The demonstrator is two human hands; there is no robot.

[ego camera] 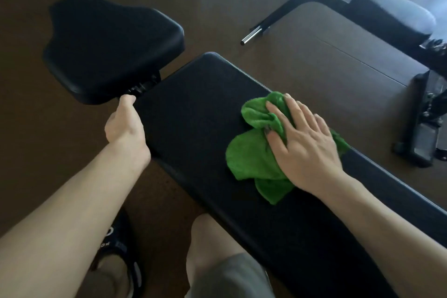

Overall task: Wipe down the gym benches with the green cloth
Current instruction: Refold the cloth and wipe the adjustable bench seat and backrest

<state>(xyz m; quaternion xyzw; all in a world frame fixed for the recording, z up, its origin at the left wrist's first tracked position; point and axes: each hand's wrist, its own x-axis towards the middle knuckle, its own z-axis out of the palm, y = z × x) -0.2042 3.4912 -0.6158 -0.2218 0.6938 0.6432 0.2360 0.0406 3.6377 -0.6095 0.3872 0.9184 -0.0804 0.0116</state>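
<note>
A long black bench pad runs from the centre to the lower right. The crumpled green cloth lies on it, and my right hand presses down on the cloth with fingers spread and curled into the folds. A separate black seat pad sits tilted at the upper left. My left hand grips the near-left corner of the long pad, close to the joint under the seat pad; its fingers are curled under the edge and hidden.
A second black bench with a dark metal frame and a chrome bar end stands at the upper right. Its base rests on the brown floor at right. My knee and a shoe are below.
</note>
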